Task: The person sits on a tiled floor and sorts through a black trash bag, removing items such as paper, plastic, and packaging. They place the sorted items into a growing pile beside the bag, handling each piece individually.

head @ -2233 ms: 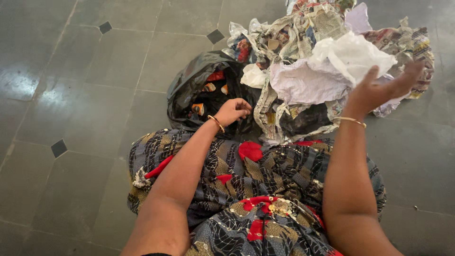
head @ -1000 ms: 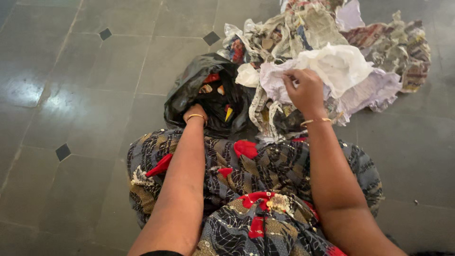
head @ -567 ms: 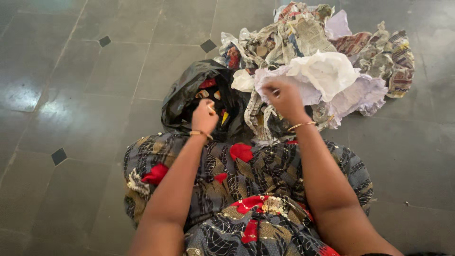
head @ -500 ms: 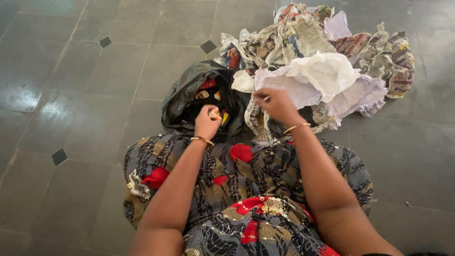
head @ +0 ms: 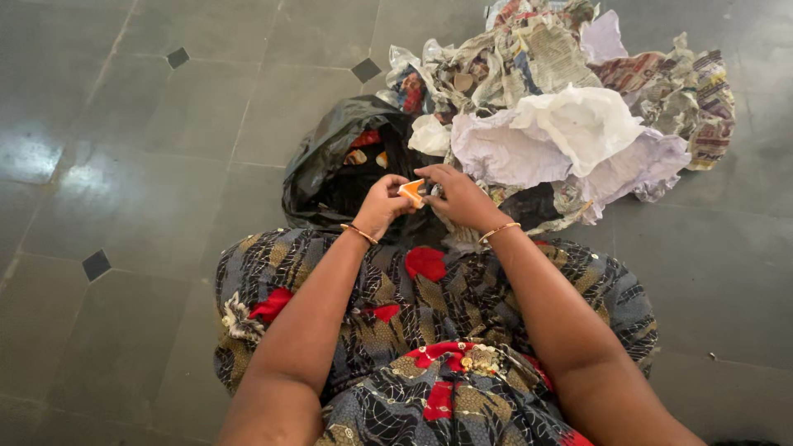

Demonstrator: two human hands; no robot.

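A small orange and white piece [head: 411, 191] is held between both hands, just in front of my lap. My left hand [head: 382, 202] pinches its left side and my right hand [head: 457, 196] grips its right side. Right behind the hands lies an open black plastic bag [head: 326, 169] holding more small orange, red and white bits. To the right of the bag sits a heap of crumpled newspaper and white paper [head: 562, 107]. A gold bangle circles each wrist.
I sit on a grey tiled floor [head: 149, 149] with small black diamond insets. My patterned dark dress [head: 429, 322] with red patches covers my lap. Bare floor lies to the left and at the far right.
My left hand lifted a small orange piece out of the black bag. My right hand left the white paper and came over to grip the same piece.
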